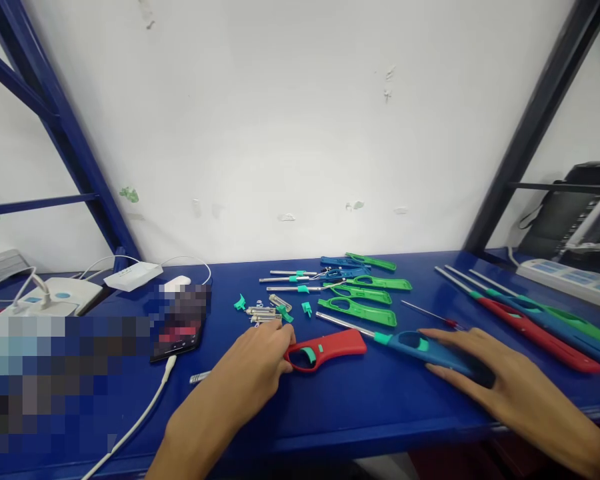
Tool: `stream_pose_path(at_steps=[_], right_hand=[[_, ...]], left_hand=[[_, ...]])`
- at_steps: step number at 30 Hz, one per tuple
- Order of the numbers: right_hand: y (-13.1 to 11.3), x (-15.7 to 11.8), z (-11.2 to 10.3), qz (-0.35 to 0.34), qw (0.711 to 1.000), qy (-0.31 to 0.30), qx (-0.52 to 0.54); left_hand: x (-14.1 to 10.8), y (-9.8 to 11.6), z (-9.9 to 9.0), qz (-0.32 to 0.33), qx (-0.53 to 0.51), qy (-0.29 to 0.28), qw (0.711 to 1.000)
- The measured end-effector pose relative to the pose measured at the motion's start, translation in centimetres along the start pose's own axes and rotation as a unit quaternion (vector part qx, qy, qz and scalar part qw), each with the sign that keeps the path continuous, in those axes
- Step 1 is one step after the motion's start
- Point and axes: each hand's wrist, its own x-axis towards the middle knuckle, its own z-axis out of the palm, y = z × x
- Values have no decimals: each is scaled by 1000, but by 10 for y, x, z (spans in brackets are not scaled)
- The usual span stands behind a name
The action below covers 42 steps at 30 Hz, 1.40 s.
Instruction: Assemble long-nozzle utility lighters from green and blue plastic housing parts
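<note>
My left hand (263, 353) is closed around the front of a red gas lighter (343, 343), just ahead of its trigger opening. A metal tube tip (199, 378) shows on the other side of that wrist. My right hand (495, 373) wraps the rear of a blue lighter (410, 343), thumb and fingers on either side of its handle. The blue lighter lies on the table with its metal tube (343, 325) pointing left. Beyond both hands lie green handle shells (357, 311), clear fuel tanks (263, 311) and a small teal trigger (307, 309).
Red, blue and green lighters (540, 333) lie side by side at the right. A thin screwdriver (430, 313) rests behind my right hand. At the left are a phone (180, 333), its white cable (140, 417) and a white box (133, 275). Power strips (570, 280) stand far right.
</note>
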Motion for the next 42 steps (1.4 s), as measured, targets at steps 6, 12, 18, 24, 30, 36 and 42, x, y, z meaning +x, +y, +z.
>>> stream_pose_path(at_steps=[6,12,18,24,30,36,42], right_hand=[[-29,18,2,-19,999,2,40],[-108,16,-15,-2,889,-176,422],[-173,30,-10,120,729,-356,572],[-166,25,5,149,634,-368,664],[-163,25,14,242,646,-212,692],[-155,26,31,297,687,-147,647],[-151,26,52,256,733,-98,623]], left_hand=[[2,-20,-4,28,45,55,997],[-7,-4,-5,216,-23,186,958],[-13,6,-4,274,-5,251,928],[-6,-6,-11,305,33,311,900],[15,31,34,170,-60,515,838],[22,82,86,53,-394,257,881],[16,92,89,5,-540,149,829]])
